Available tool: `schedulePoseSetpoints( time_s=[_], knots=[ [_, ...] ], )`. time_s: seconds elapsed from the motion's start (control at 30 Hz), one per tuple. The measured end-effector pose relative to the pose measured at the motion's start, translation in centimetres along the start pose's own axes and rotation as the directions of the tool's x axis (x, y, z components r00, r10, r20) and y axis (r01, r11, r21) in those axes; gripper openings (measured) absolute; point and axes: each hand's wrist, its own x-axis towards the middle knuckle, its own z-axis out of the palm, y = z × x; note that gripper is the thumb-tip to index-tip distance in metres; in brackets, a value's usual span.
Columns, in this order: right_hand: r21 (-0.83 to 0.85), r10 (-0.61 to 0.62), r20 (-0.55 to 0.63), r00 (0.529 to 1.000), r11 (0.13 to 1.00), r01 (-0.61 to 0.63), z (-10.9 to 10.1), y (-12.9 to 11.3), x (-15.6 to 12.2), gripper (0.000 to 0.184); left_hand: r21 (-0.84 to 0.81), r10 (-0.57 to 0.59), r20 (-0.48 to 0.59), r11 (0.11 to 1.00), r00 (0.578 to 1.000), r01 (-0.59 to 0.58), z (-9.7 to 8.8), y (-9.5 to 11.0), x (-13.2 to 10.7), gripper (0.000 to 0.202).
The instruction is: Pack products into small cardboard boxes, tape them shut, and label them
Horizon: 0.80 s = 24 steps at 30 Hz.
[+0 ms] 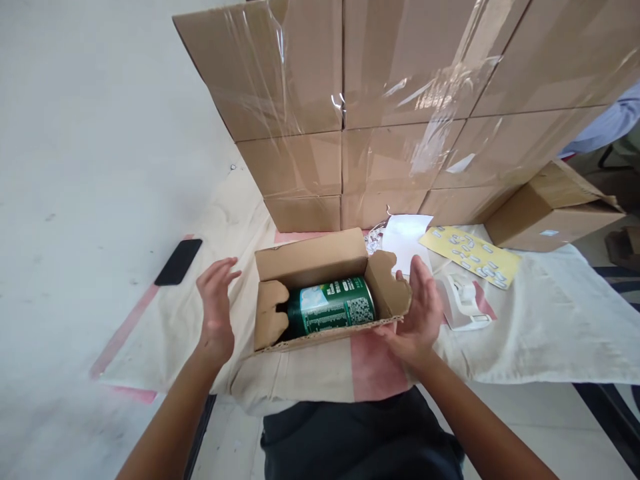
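An open cardboard box [313,255] lies in front of me on the cloth-covered table. Inside it a green can [337,307] with a printed label rests on its side. My left hand [217,303] is off the box's left end, fingers apart and curved, holding nothing. At the other end, my right hand [417,313] is spread beside the box's right flap; its thumb is by the front right corner, and whether it touches the cardboard I cannot tell. The box's flaps at both ends stand up, with cut-out edges.
A tall stack of taped, film-wrapped cartons [390,153] rises behind the box. To the right are a white tape dispenser [463,307], a yellow sticker sheet [473,255], white paper [406,237] and another open carton [553,210]. A black phone [179,262] lies left.
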Motion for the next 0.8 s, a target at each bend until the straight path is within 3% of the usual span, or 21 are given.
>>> schedulePoseSetpoints(
  time_s=[0.03, 0.07, 0.13, 0.2, 0.27, 0.3, 0.37, 0.43, 0.47, 0.57, 0.7, 0.8],
  knots=[
    [0.028, 0.031, 0.084, 0.996, 0.999, -0.033, 0.0, -0.1, 0.1, 0.092, -0.074, -0.011, -0.024, 0.997, 1.0, 0.009, 0.2, -0.3, -1.0, 0.079],
    [0.056, 0.035, 0.175, 0.984, 0.997, -0.045, 0.0, -0.2, 0.2, 0.088, -0.125, -0.021, 0.024, 0.992, 0.999, 0.024, 0.4, -0.4, -1.9, 0.088],
    [0.132, -0.044, 0.298, 0.953, 0.991, 0.004, -0.1, -0.1, 0.5, 0.068, -0.118, -0.042, 0.25, 0.99, 0.967, 0.073, 0.6, 0.3, -3.2, 0.097],
    [0.196, -0.128, 0.297, 0.946, 0.978, 0.071, 0.1, 0.0, 0.8, 0.046, -0.04, -0.117, 0.388, 0.989, 0.914, 0.144, 0.9, 1.5, -3.8, 0.081],
    [0.182, -0.066, 0.259, 0.964, 0.983, 0.018, 0.4, 0.0, 0.9, 0.044, -0.049, -0.261, 0.327, 0.955, 0.908, 0.292, 1.4, 2.7, -3.6, 0.058],
    [0.16, 0.014, 0.239, 0.971, 0.986, -0.054, 0.7, -0.1, 0.8, 0.05, -0.113, -0.345, 0.263, 0.917, 0.901, 0.384, 1.7, 3.1, -3.3, 0.059],
    [0.14, 0.185, 0.24, 0.953, 0.965, -0.223, 1.2, -0.3, 0.8, 0.071, -0.281, -0.5, 0.2, 0.794, 0.842, 0.539, 2.4, 3.4, -2.4, 0.076],
    [0.162, 0.269, 0.298, 0.916, 0.931, -0.326, 1.6, -0.6, 0.8, 0.083, -0.393, -0.583, 0.208, 0.685, 0.785, 0.613, 3.0, 3.0, -1.6, 0.088],
    [0.174, 0.274, 0.33, 0.903, 0.923, -0.344, 1.8, -0.6, 0.9, 0.085, -0.429, -0.596, 0.202, 0.66, 0.777, 0.617, 3.2, 2.7, -1.4, 0.091],
    [0.202, 0.246, 0.321, 0.915, 0.926, -0.32, 2.1, -0.5, 1.0, 0.087, -0.475, -0.576, 0.146, 0.672, 0.804, 0.568, 3.5, 1.8, -1.2, 0.091],
    [0.206, 0.243, 0.248, 0.938, 0.933, -0.296, 2.3, 0.3, 0.8, 0.085, -0.416, -0.515, 0.099, 0.756, 0.851, 0.506, 3.3, 1.1, -1.8, 0.091],
    [0.172, 0.201, 0.177, 0.963, 0.957, -0.232, 2.3, 0.6, 0.8, 0.078, -0.345, -0.495, 0.148, 0.786, 0.856, 0.513, 2.9, 1.0, -2.1, 0.096]
  ],
)
